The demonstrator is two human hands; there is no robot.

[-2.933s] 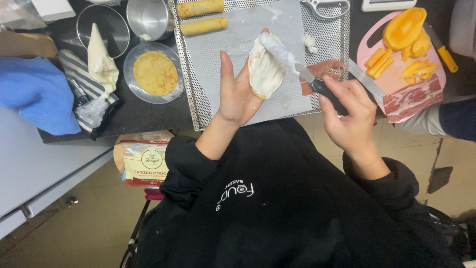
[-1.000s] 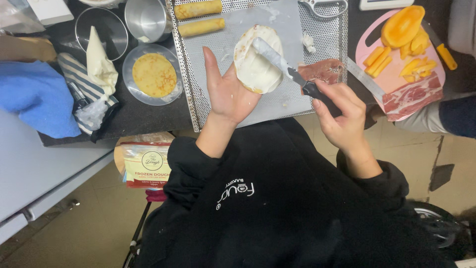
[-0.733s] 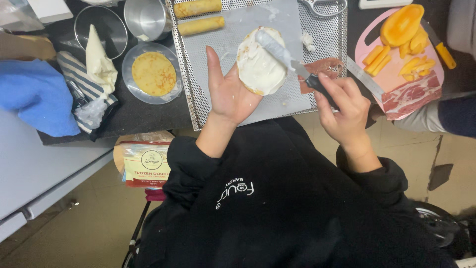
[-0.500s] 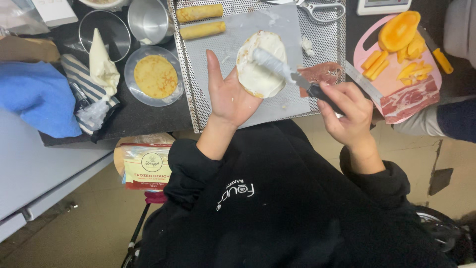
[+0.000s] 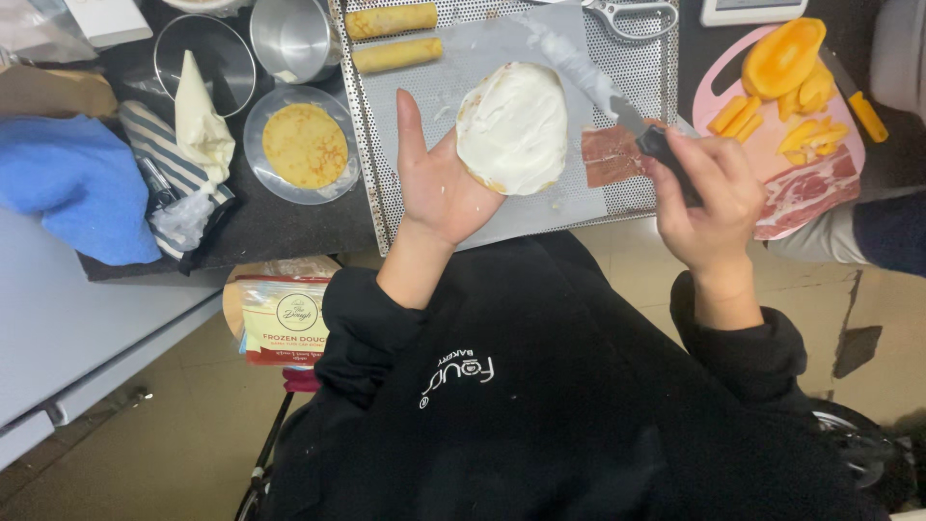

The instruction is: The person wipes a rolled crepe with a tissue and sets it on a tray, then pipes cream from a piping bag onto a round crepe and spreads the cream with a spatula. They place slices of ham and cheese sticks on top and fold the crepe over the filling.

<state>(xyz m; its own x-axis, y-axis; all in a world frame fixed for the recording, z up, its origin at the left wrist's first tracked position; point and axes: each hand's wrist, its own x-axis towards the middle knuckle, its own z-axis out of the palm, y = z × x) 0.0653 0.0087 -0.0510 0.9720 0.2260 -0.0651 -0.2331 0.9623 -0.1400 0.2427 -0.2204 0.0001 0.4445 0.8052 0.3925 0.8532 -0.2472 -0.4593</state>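
One creamed pancake (image 5: 513, 127) on left hand (image 5: 446, 183) fingers, knife (image 5: 617, 101) lifted

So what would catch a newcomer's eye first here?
The cream-covered round crepe lying on the open left hand at centre, over the perforated tray. Next, the right hand gripping a palette knife whose blade is smeared white. At far right, orange fruit pieces on a pink cutting board.
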